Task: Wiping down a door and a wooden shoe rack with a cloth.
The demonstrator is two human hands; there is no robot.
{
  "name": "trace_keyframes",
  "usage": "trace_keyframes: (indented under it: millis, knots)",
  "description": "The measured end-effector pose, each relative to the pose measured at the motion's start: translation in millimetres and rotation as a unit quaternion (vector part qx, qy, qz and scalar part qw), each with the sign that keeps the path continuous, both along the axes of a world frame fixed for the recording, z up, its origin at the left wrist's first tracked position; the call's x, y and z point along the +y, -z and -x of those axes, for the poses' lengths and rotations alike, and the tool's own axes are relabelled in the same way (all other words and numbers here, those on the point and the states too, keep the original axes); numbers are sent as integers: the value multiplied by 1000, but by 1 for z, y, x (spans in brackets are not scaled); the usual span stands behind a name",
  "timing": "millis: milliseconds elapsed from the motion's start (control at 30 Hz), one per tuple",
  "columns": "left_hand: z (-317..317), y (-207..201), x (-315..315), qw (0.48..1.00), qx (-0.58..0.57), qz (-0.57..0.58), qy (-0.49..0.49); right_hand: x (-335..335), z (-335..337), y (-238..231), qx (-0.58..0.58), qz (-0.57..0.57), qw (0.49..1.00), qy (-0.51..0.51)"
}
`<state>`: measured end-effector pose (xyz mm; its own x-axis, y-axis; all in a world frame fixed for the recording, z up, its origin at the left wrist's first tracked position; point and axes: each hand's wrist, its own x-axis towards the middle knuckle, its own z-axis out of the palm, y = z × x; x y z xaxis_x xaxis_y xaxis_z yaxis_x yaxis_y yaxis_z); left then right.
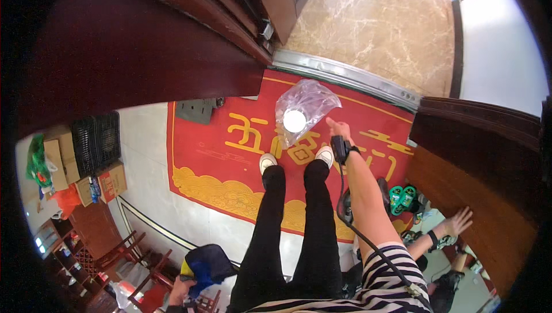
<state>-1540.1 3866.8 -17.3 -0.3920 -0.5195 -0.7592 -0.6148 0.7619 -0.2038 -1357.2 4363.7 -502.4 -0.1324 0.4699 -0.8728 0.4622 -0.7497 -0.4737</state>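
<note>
Red doormat [190, 160] with yellow lettering and wave trim, spread over pale tile just inside a doorway. Nearest us at the lower left, the left hand [180, 290] grasps a floppy black, blue and yellow item [207, 270]. Off to the right, we note another person's hand [458, 223], fingers spread at a brown door panel [454, 183]; green slippers [402, 199] sit at the mat's right end. White-toed shoes [268, 163] stand on the mat. Ahead of them the right hand [340, 132] reaches forward, black device at the wrist, and appears released — we see nothing in it. Just beyond the fingers is a clear plastic bag [313, 97] with a white round piece [294, 121], over the mat's middle; contact with the fingertips we cannot tell. Farther out — a metal threshold [345, 79], then tan marbled floor [374, 14].
</note>
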Motion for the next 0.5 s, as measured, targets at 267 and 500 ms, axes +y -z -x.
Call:
trace_keyframes:
  millis: [267,500]
  knots:
    - [1,55,-1,992,12,-57,111,38,-10,58,231,-33,956,178]
    - [13,12,79,986,9,-167,-16,-89,-281,-94,116,133,913,367]
